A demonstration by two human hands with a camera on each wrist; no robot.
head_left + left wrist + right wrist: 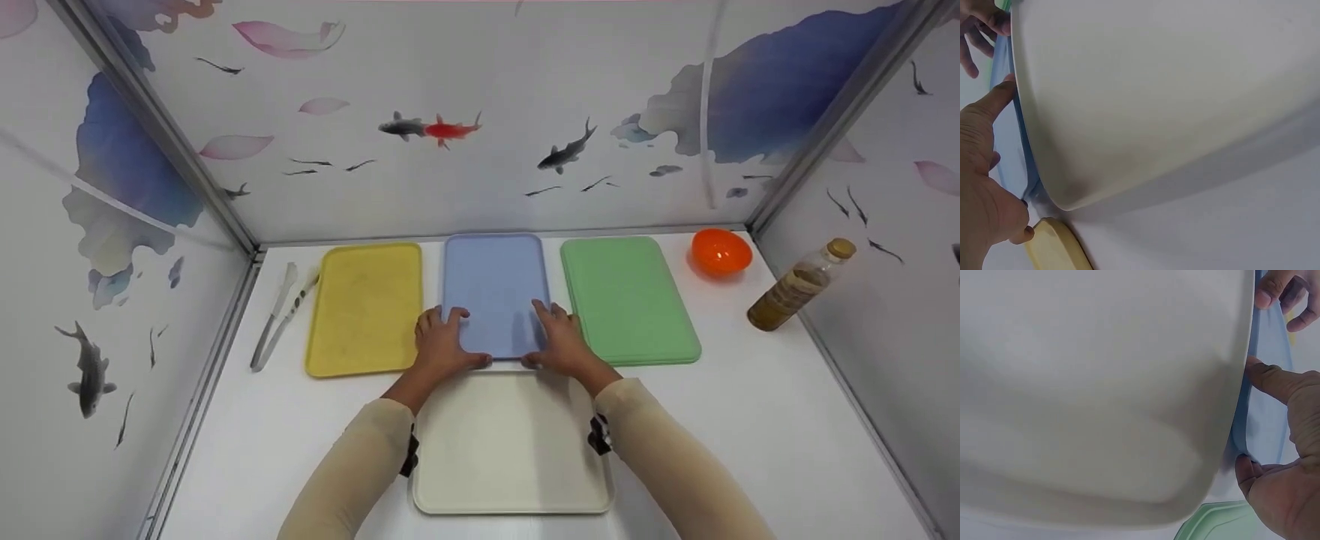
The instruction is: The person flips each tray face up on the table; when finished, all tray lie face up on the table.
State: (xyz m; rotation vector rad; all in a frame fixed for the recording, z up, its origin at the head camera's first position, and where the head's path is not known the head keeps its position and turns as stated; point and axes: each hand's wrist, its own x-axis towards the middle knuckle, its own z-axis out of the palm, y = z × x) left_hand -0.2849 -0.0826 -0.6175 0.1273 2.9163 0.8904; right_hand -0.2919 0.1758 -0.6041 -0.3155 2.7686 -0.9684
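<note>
A light-blue tray [495, 292] lies between a yellow tray [365, 311] and a green tray [630, 300]. My left hand [442, 341] holds the blue tray's near left corner, thumb along the near edge and other fingers at the left side. At the near right corner my right hand [562, 341] grips it likewise, its thumb on the near edge. In the wrist views, both thumbs touch the blue edge beside the cream tray's rim [1027, 121]. The undersides of the fingers are partly hidden.
A larger cream tray [514, 442] lies in front, under my forearms. A knife [274, 326] and a second slim utensil [289, 319] lie left of the yellow tray. An orange bowl [720, 253] and an oil bottle [799, 289] stand at right. Patterned walls [480, 187] enclose the table.
</note>
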